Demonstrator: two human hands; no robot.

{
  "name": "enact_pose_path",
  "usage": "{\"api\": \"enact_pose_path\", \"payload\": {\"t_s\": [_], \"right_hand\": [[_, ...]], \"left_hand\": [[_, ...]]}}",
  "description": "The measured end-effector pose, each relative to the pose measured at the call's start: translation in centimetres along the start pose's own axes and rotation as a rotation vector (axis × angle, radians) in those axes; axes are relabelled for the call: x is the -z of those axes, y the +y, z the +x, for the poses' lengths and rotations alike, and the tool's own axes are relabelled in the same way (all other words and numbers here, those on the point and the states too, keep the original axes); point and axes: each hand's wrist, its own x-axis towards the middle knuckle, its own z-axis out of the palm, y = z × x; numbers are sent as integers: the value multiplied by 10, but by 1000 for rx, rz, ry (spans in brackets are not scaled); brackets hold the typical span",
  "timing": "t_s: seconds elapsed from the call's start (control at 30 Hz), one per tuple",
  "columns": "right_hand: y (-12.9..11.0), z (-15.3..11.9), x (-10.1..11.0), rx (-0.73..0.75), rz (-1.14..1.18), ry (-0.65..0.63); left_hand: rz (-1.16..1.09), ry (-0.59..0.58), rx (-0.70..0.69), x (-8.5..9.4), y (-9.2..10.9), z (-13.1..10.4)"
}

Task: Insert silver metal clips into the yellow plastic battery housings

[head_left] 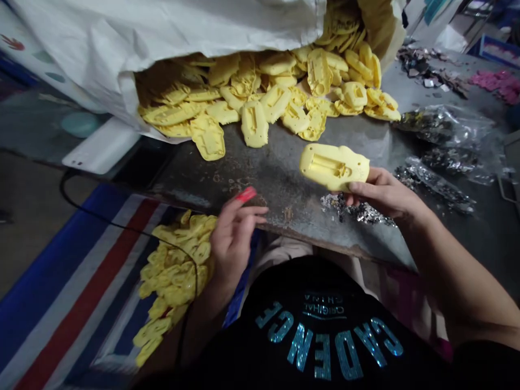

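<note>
Lettering (pixel 337 352) in blue glitter crosses the black shirt (pixel 292 309) nearest the camera. Just beyond, the left hand (pixel 232 235) is empty, its fingers loosely parted, with a red wrap (pixel 246 194) on one fingertip. A black cable (pixel 134 232) runs close by that forearm and could snag if the arm swept outward. Below it, yellow casings (pixel 179 265) are heaped over blue, white and red striped sheeting (pixel 89 271). The right hand (pixel 382 192) pinches one end of a yellow plastic shell (pixel 335 167), thumb above and fingers beneath, holding it over the bench (pixel 276 187) with its long recess facing up. Gripped only at that end, the shell might tip or slip, probably toward the small metal pieces (pixel 361 211) close below (a fiddly mess to sort). Farther off, a white sack (pixel 195 27) gapes over loose yellow shells (pixel 255 122); should its mouth sag or be knocked, more could slide forward. Clear plastic bags (pixel 450 135) lie at right, with pink pieces (pixel 495 85) beyond them.
</note>
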Motion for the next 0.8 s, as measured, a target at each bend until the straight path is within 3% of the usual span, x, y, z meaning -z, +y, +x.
{"api": "enact_pose_path", "payload": {"t_s": [0.03, 0.13, 0.23, 0.3, 0.4, 0.57, 0.67, 0.8], "right_hand": [[3, -15, -6, -16, 36, -30], [15, -54, -14, -78, 108, -111], [31, -88, -16, -169, 192, -147], [42, -107, -18, -176, 268, -90], [58, -129, -24, -124, 380, 113], [79, -140, -41, 17, 524, 407], [85, -137, -48, 41, 527, 486], [87, -134, -53, 8, 504, 484]], "left_hand": [[-64, -25, -26, -19, 7, 4], [-266, -332, 96, -68, 21, 14], [-285, -537, 248, -95, 21, 12], [-263, -583, 302, -103, 17, 5], [-253, -575, 339, -110, 9, -7], [-288, -540, 440, -122, 8, -19], [-293, -578, 456, -126, 11, -20], [-257, -595, 467, -119, 11, -18]]}}
